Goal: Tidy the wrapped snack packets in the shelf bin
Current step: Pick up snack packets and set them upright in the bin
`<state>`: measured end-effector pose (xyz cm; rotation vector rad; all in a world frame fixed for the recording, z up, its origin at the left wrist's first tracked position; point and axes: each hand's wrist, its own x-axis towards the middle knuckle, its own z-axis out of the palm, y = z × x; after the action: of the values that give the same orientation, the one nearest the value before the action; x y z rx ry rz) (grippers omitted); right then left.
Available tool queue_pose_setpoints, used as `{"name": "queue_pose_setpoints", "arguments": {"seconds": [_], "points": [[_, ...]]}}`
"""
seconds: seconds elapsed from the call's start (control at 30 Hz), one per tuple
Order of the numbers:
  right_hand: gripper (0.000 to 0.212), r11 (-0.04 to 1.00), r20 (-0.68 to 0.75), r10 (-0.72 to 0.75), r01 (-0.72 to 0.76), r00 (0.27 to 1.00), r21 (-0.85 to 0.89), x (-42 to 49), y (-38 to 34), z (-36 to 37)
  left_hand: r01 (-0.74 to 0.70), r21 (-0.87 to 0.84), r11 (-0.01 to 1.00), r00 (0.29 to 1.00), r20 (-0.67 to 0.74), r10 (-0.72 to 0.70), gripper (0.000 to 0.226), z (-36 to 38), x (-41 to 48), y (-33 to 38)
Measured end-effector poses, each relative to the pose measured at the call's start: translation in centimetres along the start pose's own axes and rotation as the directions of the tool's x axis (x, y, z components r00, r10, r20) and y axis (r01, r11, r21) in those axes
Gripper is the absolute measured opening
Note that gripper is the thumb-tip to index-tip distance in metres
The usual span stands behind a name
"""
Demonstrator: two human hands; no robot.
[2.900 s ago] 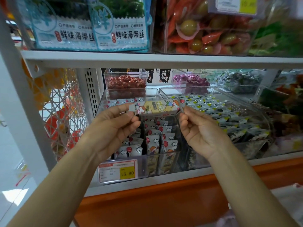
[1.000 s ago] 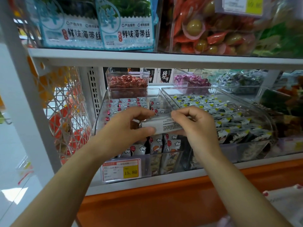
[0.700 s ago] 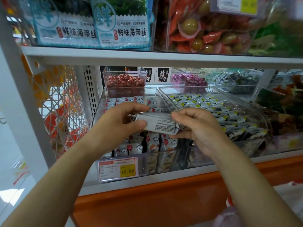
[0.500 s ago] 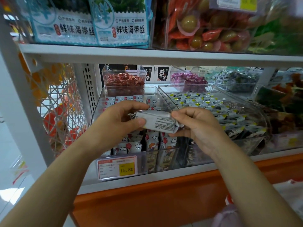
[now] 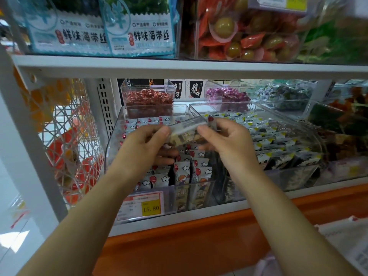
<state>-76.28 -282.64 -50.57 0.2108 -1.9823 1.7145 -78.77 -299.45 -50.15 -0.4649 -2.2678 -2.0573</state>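
Head view: one snack packet (image 5: 187, 132) is held up over the middle of the clear shelf bin (image 5: 114, 144), not yet set down. It's pinched at its left end by the left hand (image 5: 139, 150) and at its right end by the right hand (image 5: 229, 144), with the thumbs on the near side and the fingers curled behind, so both hands are clamped on the same packet. The packet is blurred, so which face is up can't really be told.

Below it, the front-row packets (image 5: 199, 172) are stood upright in fairly neat rows behind the price tag (image 5: 144, 206). The back packets (image 5: 147, 121), toward the bin's rear edge, are seen lying flat. Judging by that, the job looks maybe halfway done. The front is sorted, the held packet needs to be slotted into a row, and the back lot is probably left to be straightened. The yellow-cornered packets (image 5: 274, 144) in the bin just to the right aren't touched.
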Motion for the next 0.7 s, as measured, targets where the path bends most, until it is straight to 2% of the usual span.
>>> {"name": "queue_pose_setpoints", "arguments": {"seconds": [0.07, 0.17, 0.27, 0.37, 0.43, 0.57, 0.63, 0.7], "points": [[0.002, 1.000, -0.140, -0.013, 0.016, 0.990, 0.022, 0.5, 0.1, -0.3, -0.028, 0.122, 0.992, 0.996, -0.076, 0.038, 0.030, 0.0, 0.5, -0.2], [0.011, 1.000, -0.321, 0.027, -0.021, 0.947, 0.023, 1.5, 0.5, -0.7, -0.074, 0.422, 0.904, 0.972, -0.173, 0.160, 0.039, -0.4, 1.6, -0.8], [0.020, 0.995, -0.355, 0.103, -0.088, 0.929, 0.056, 2.2, 1.0, -0.5, -0.107, 0.633, 0.767, 0.979, -0.067, 0.192, 0.039, -0.2, 2.9, -1.4], [0.027, 0.988, -0.345, 0.153, -0.134, 0.926, 0.076, 2.7, 1.3, -0.3, -0.120, 0.752, 0.649, 0.993, 0.078, 0.094, 0.029, 1.2, 4.6, -1.9], [0.031, 0.987, -0.342, 0.159, -0.144, 0.926, 0.069, 3.0, 1.4, -0.2, -0.128, 0.844, 0.521, 0.988, 0.151, -0.003, 0.025, 2.2, 5.7, -2.2], [0.033, 0.991, -0.331, 0.097, -0.122, 0.938, -0.055, 3.3, 1.6, 0.0, -0.220, 0.954, 0.205, 0.947, 0.260, -0.192, 0.044, 3.1, 7.2, -3.4], [0.032, 0.988, -0.302, 0.034, -0.077, 0.953, -0.132, 3.5, 1.6, 0.0, -0.239, 0.961, 0.137, 0.940, 0.265, -0.216, 0.048, 2.9, 7.3, -3.8], [0.032, 0.977, -0.257, -0.017, -0.039, 0.966, -0.210, 3.7, 1.5, 0.1, -0.211, 0.967, 0.141, 0.945, 0.238, -0.224, 0.050, 2.4, 7.0, -3.8]]}}
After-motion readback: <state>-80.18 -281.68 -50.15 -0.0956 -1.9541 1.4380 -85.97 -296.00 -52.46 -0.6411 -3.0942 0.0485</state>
